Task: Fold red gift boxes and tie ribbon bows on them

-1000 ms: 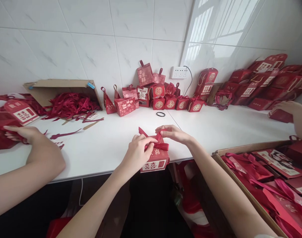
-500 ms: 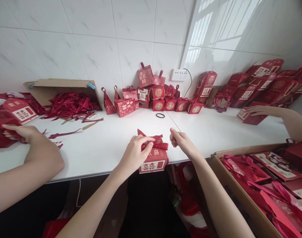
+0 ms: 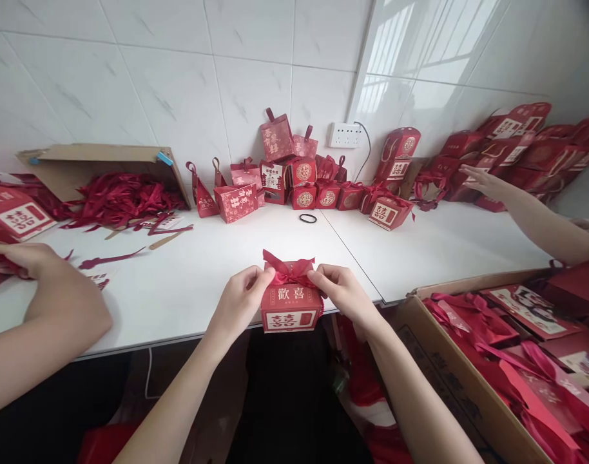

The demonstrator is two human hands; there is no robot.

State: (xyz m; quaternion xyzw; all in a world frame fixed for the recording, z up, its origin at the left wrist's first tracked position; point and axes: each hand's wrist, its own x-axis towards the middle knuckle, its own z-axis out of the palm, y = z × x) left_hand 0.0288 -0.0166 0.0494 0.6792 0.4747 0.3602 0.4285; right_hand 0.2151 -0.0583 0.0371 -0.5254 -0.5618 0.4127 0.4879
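A red gift box (image 3: 290,303) with white and gold characters rests at the front edge of the white table, between my hands. Across its top lies a red ribbon (image 3: 293,274) tied in a bow. My left hand (image 3: 249,293) pinches the bow's left side between thumb and fingers. On the other side, my right hand (image 3: 340,290) pinches the right part of the same ribbon.
Small red boxes (image 3: 304,195) line the wall behind a black ring (image 3: 308,218). A carton of ribbons (image 3: 101,153) stands left, an open carton of boxes (image 3: 410,322) right. Another person's arms reach in at left (image 3: 67,296) and right (image 3: 531,206).
My right hand has come back to the ribbon and both hands now pinch the bow. A person's hand at right has left a box, and another box now stands at the right end of the row.
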